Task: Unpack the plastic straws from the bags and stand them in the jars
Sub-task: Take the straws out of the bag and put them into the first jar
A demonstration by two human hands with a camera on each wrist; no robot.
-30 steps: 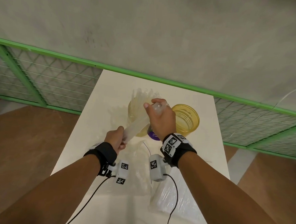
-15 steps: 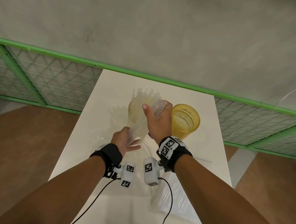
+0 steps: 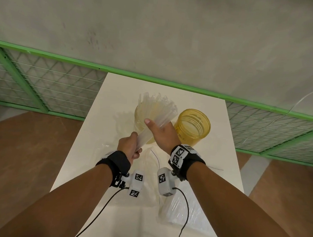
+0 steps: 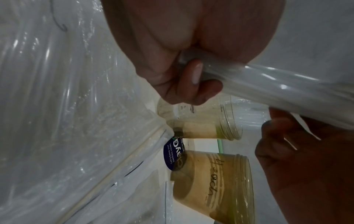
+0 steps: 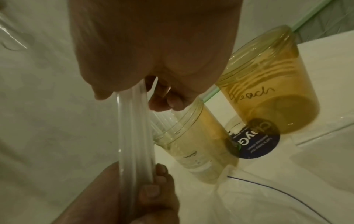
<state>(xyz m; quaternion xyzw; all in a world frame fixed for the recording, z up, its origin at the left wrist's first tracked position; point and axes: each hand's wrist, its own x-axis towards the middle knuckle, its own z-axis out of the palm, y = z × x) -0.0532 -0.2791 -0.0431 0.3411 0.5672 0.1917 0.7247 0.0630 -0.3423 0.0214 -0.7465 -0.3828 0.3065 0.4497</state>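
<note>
A bundle of clear plastic straws [image 3: 148, 133] slants up over the near jar [image 3: 137, 117], which holds several clear straws [image 3: 156, 104] fanned out. My left hand [image 3: 131, 145] grips the bundle's lower end, its fingers [image 4: 193, 72] curled round it. Higher up, my right hand [image 3: 157, 129] holds the same bundle, and the right wrist view shows the bundle [image 5: 135, 136] between thumb and fingers [image 5: 162, 103]. An empty yellow jar [image 3: 193, 126] stands to the right, with handwriting on its side [image 5: 250, 92].
A clear bag [image 3: 178, 209] still holding straws lies at the near right of the white table [image 3: 115, 90]. Crumpled clear plastic [image 3: 149, 162] lies under my wrists. A round dark sticker [image 5: 254, 142] sits between the jars. A green mesh fence [image 3: 44, 85] runs behind the table.
My left hand loosened its fingers half a second ago and now grips the bundle's lower end again. The right hand has shifted slightly left and nearer along the bundle.
</note>
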